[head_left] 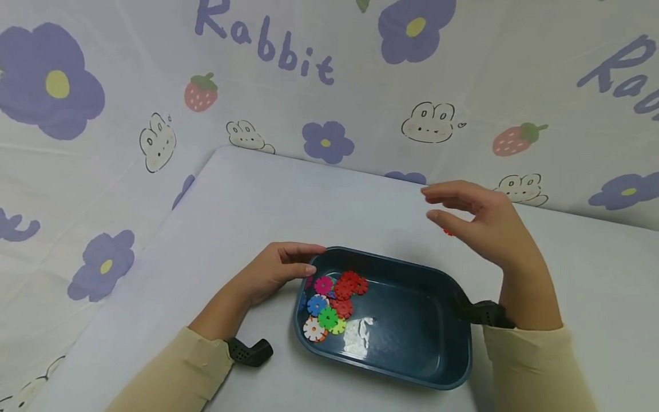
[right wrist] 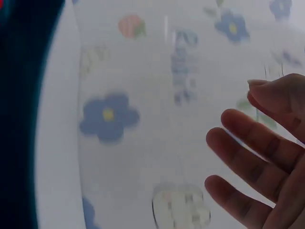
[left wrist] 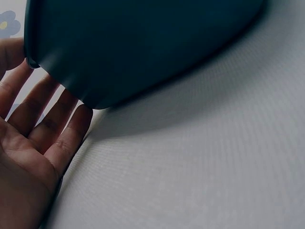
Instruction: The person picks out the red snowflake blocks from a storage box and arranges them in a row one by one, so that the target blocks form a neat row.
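A dark teal plastic tray (head_left: 401, 343) stands on the white table. Several colourful notched plastic discs lie at its left end, among them a green disc (head_left: 328, 317), a blue disc (head_left: 317, 305) and a white disc (head_left: 314, 329). My left hand (head_left: 273, 269) holds the tray's far left corner, thumb at the rim; the left wrist view shows its fingers against the outer wall (left wrist: 143, 52). Raised beyond the tray's right end, my right hand (head_left: 473, 220) has its fingers apart with nothing between them. Partly hidden behind its thumb is a red disc (head_left: 448, 232).
The white tabletop (head_left: 288, 194) reaches back to a hanging cloth (head_left: 360, 103) printed with flowers, rabbits and strawberries. A black wrist camera (head_left: 250, 352) sits on the left wrist, and another black wrist camera (head_left: 484, 313) overlaps the tray's right rim in the head view.
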Demonstrator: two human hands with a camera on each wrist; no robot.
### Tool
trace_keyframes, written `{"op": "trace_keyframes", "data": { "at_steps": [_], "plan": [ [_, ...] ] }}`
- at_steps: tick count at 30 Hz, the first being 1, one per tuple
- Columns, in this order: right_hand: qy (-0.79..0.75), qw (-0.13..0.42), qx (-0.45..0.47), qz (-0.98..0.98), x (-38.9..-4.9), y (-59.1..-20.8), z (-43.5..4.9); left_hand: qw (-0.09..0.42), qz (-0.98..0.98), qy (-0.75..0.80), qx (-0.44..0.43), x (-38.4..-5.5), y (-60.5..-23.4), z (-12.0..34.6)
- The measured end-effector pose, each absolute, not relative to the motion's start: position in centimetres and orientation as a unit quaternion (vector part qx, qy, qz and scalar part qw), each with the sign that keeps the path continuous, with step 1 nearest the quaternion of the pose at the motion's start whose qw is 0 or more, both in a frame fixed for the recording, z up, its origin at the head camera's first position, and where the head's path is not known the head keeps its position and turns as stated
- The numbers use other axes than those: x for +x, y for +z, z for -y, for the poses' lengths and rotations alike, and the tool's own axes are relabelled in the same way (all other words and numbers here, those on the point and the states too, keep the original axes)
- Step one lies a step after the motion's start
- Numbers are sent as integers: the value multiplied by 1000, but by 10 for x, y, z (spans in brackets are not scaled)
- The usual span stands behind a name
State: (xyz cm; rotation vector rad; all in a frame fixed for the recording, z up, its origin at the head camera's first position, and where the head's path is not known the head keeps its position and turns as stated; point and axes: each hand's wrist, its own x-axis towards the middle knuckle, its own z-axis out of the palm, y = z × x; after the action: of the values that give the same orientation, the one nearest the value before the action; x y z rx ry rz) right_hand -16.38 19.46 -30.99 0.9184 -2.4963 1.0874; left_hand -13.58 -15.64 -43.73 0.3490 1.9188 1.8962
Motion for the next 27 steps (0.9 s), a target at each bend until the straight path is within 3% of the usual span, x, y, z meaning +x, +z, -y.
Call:
{"op": "trace_keyframes", "data": {
  "at_steps": [3,7,15,21,27],
  "plan": [
    [387,129,399,822,-154,-308,-167,210,-687,684,128,-136,-438,158],
    [415,72,441,793,-145,-312,-140,211,-685,684,133,-136,-438,158],
    [435,-66,412,798,-146,-338,-119,216,-675,690,148,-136,-439,155],
    [366,-164,389,830,-150,-351,-104,213,-678,688,143,-136,-439,157],
    [238,-214,375,870,-150,-362,-83,209,-682,687,140,-136,-437,160]
  ]
}}
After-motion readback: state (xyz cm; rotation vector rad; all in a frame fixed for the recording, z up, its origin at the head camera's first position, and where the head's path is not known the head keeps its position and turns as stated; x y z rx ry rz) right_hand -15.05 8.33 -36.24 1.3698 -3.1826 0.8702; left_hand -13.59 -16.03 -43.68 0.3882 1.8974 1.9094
